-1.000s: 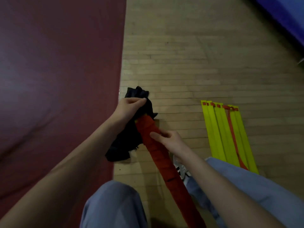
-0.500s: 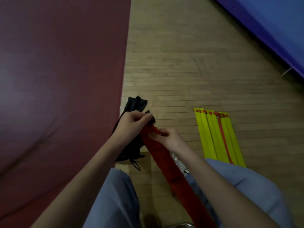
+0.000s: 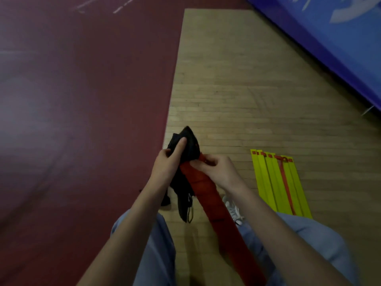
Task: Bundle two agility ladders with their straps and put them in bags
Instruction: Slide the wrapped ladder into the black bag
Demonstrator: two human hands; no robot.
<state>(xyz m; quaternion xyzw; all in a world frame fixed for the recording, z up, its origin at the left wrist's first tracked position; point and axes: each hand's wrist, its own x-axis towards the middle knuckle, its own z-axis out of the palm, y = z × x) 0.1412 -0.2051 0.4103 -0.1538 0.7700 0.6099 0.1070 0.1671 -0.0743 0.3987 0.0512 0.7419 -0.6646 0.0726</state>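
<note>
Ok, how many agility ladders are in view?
2. The red ladder is in the right hand, tip at the black bag; the yellow ladder lies on the floor.

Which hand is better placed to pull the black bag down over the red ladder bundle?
Probably left: the left hand grips the black bag at the top end of the red ladder bundle, while the right hand pinches that end, steadying it.

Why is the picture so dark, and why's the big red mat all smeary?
In the head view the light is dim, so the black cloth bag shows almost no detail; in the same view the dark red floor mat is blurred, with a pale sheen at its left; the yellow flat-slat ladder bundle looks sharper.
</note>
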